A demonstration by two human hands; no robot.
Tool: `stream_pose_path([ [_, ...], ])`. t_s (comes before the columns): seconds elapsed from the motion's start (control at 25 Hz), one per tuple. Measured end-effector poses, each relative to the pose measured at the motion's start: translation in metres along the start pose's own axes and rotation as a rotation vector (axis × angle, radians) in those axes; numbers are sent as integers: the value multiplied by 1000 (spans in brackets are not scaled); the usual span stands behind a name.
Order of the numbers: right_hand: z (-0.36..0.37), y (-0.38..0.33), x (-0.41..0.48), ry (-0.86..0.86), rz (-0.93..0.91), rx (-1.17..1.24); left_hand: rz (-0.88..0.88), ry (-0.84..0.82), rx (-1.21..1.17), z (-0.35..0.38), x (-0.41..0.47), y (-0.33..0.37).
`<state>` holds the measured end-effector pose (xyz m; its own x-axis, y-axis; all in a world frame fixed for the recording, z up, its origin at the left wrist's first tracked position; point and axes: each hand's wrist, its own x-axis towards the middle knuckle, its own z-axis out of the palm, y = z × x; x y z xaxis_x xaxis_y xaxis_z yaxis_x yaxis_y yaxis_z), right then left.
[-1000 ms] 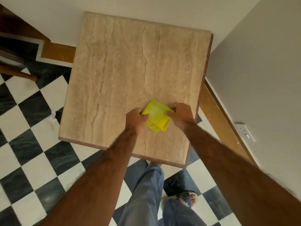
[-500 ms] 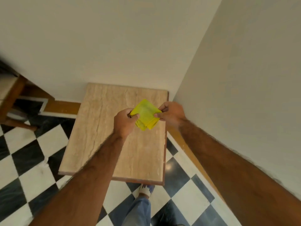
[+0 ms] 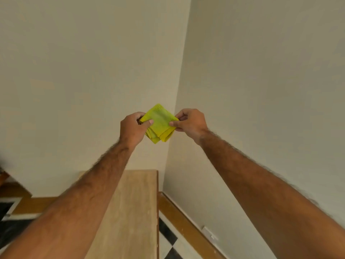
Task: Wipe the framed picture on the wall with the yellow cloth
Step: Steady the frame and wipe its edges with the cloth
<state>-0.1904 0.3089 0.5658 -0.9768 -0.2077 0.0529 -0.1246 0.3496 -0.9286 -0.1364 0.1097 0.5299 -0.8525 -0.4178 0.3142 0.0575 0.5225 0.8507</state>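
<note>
while no framed picture is in view, the folded yellow cloth (image 3: 159, 122) hangs in mid-air before the wall corner (image 3: 179, 101).
left hand (image 3: 133, 129) and right hand (image 3: 190, 122) each pinch one corner; a loosened pinch could let it unfold or drop onto the stone-topped table (image 3: 134, 212).

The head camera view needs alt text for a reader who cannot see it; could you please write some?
Two bare hands, left hand and right hand, pinch a folded yellow cloth by opposite corners, raised before a plain wall corner. A wooden table stands below; no framed picture shows.
</note>
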Motion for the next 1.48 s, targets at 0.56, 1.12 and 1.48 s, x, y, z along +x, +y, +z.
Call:
stream_pose_path([
  [0.56, -252, -247, -77, 439, -389, -68, 567, 64, -212, -3, 58, 360],
  [1.12, -565, -364, -203, 1507, -629, -1121, 965, 83, -248, 32, 117, 605],
  [1.48, -623, -342, -164, 1474, -375, -1256, 1330, 598, 55, 76, 126, 607],
])
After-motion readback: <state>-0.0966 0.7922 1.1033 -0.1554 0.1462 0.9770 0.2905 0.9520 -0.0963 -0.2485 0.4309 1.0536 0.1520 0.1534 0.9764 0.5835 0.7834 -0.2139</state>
